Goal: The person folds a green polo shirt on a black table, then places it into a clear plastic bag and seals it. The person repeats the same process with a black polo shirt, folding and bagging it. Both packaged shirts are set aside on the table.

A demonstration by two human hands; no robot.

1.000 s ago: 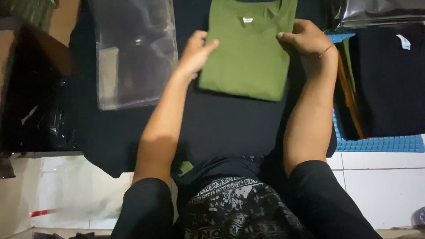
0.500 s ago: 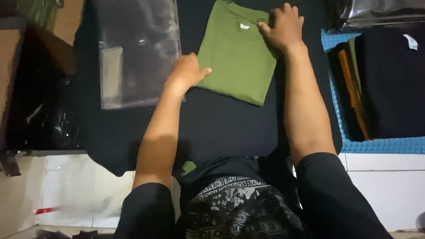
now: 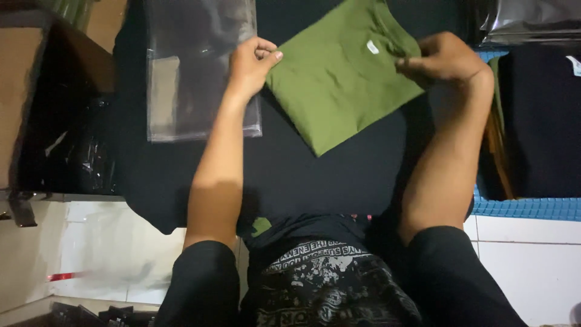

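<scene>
Nearest the camera is the person's dark printed shirt (image 3: 327,284), with both bare forearms reaching away over a black cloth (image 3: 290,175) that covers the work surface; whether a tabletop or the floor lies under it is hard to tell, since pale tiles (image 3: 526,254) show at its near edge.

The folded olive-green T-shirt (image 3: 339,79) lies tilted on the black cloth, toward its far edge and a little right of the middle, one corner pointing back at the person. The left hand (image 3: 251,60) pinches the shirt's left corner, thumb on top and fingers curled beneath, the grip pressed together on the fabric. The right hand (image 3: 445,57) pinches the shirt's right edge near the collar, fingertips closed on a fold of the cloth. A small white label (image 3: 373,46) shows at the neckline between the two hands.

Just left of the shirt, partly under the left wrist, a clear plastic bag (image 3: 193,66) lies flat along the far left of the cloth. Further left sits a brown cardboard box (image 3: 36,91) holding crumpled dark plastic. On the right, a blue basket (image 3: 526,207) holds a stack of dark folded garments (image 3: 538,121), and a shiny silver-grey bag (image 3: 526,21) rests at the far right corner.
</scene>
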